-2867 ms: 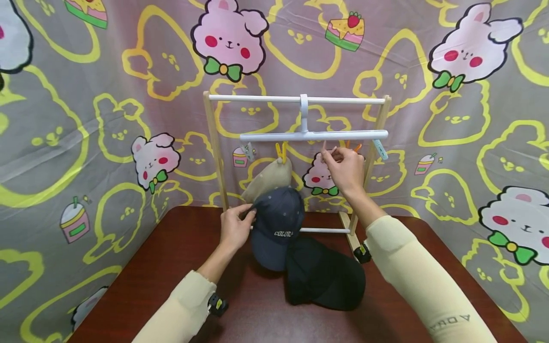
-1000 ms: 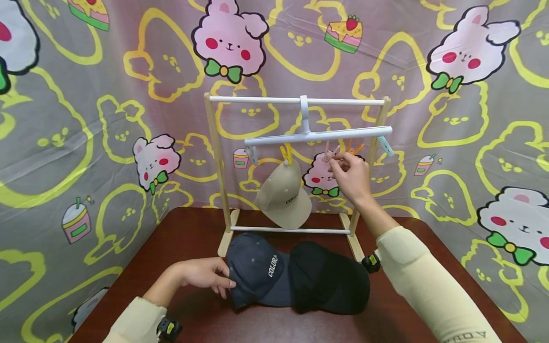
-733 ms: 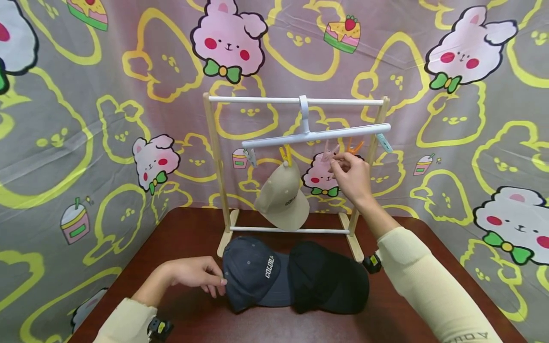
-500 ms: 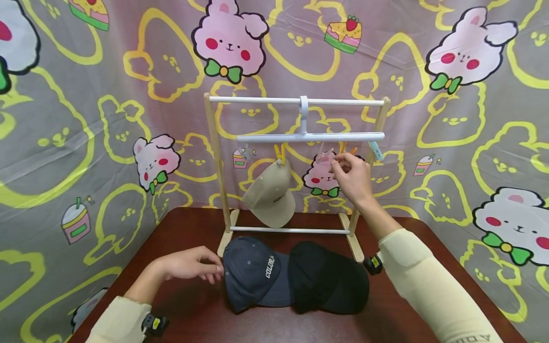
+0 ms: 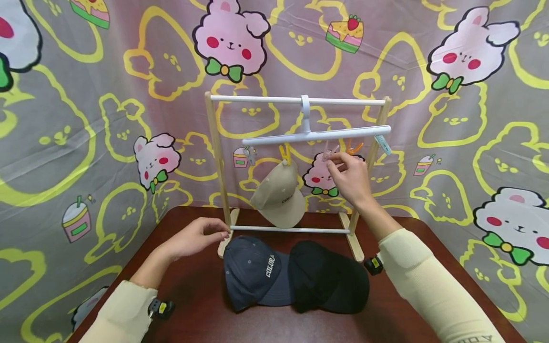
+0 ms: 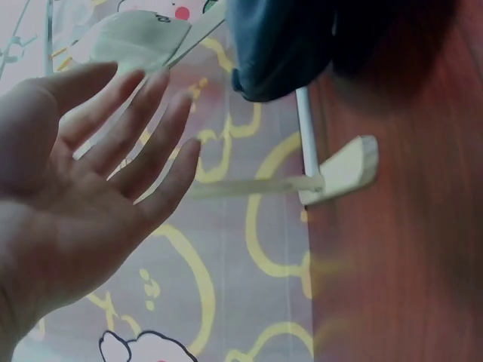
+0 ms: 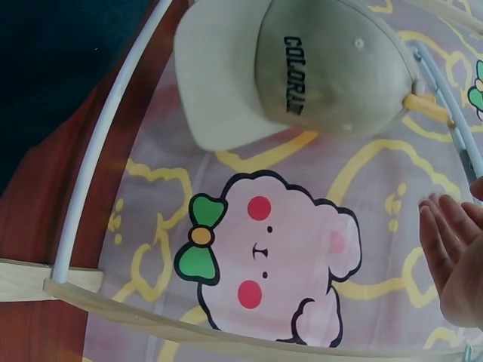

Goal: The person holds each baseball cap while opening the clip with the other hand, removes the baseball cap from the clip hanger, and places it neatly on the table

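Observation:
My left hand (image 5: 195, 238) is raised beside the navy cap (image 5: 253, 271), apart from it. In the left wrist view its fingers stand spread, with nothing in the palm. My right hand (image 5: 351, 178) pinches a translucent pink clip (image 5: 329, 153) under the white hanger (image 5: 317, 135) with thumb and fingertips. The right wrist view cuts that hand off at its edge and hides the clip. To its left a beige cap (image 5: 279, 195) hangs from a yellow clip (image 5: 285, 153). The navy cap, lettered on its front, lies on the table with a black cap (image 5: 330, 278) over its brim.
A wooden rack with a white top rail (image 5: 257, 99) carries the hanger. Grey (image 5: 249, 155), orange (image 5: 353, 146) and teal (image 5: 383, 144) clips hang from the hanger too. Patterned cloth (image 5: 107, 143) encloses the dark red table (image 5: 188, 305) at the back and sides.
Earlier my left hand held the navy cap up near the hanger; the cap came down and that hand let go, moved left, then rose. The hanger has rocked; my right hand has stayed near the pink clip.

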Available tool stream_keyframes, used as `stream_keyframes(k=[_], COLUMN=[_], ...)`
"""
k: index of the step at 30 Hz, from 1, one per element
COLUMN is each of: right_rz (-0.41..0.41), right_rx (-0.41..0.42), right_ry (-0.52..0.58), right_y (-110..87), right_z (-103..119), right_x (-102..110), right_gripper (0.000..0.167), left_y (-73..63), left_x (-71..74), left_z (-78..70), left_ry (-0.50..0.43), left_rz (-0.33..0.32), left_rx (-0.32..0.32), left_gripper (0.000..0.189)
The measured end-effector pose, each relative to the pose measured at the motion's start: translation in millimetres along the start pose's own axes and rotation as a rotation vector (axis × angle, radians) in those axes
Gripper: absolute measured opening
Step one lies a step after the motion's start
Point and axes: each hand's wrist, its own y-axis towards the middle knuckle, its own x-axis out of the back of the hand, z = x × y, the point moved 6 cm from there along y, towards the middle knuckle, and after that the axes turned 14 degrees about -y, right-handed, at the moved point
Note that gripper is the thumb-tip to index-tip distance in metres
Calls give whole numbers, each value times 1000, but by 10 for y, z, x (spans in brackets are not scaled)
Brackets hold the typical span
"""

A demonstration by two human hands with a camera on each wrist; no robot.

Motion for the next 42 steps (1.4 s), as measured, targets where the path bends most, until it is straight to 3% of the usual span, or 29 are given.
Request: stream_keyframes(k=[3, 7, 14, 19, 25, 31, 36, 42], right_rz=[32, 58, 121, 162, 252, 294, 329, 399], right_rx=[15, 42, 73, 78, 71, 64, 58, 60], right_ry=[10, 2, -25, -41, -60, -74, -76, -97], right_y=[12, 32, 104, 152, 217, 290, 316, 338], right_z=[33, 84, 151, 172, 147, 87, 63, 74], right_x=[-44, -86, -126, -133, -130, -96, -120, -197], right_gripper=[20, 23, 26, 28, 35, 35, 38, 41], left_y=[104, 249, 572, 806, 971, 1104, 1161, 1178], left_x=[27, 21, -34, -99, -90, -184, -299, -411], left_z=[-71, -172, -397, -488, -493, -536, -628, -816], left_ry=[9, -12, 8, 106, 168, 106, 76, 69], left_rz=[-70, -111, -121, -143, -220, -163, -139, -162], left_rx=[-18, -29, -32, -32, -16, -36, -106, -250], left_gripper=[22, 33, 64, 76, 75, 70, 57, 41])
